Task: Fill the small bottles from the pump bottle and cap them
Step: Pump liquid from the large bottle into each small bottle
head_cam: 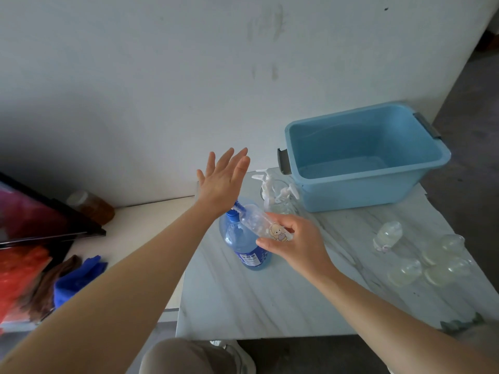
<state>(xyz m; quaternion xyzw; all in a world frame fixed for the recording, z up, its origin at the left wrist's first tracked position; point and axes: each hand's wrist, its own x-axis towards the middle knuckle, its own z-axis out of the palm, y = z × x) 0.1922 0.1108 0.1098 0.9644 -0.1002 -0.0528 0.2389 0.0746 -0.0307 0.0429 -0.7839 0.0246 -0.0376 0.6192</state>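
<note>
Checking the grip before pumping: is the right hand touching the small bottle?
Touching. The head view shows the right hand pinching the small bottle between thumb and curled fingers.

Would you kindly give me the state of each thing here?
Pump bottle: upright, holding blue liquid.
Small bottle: tilted, mouth at the nozzle.
Left hand: open, above pump bottle.
Right hand: gripping small bottle.
Tub: upright, lidless.
Pump caps: off, beside the tub.
Spare bottles: on table, caps unclear.

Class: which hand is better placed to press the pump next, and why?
The left hand: its open palm is over the head of the pump bottle, while the right hand holds the small bottle tilted at the nozzle.
</note>
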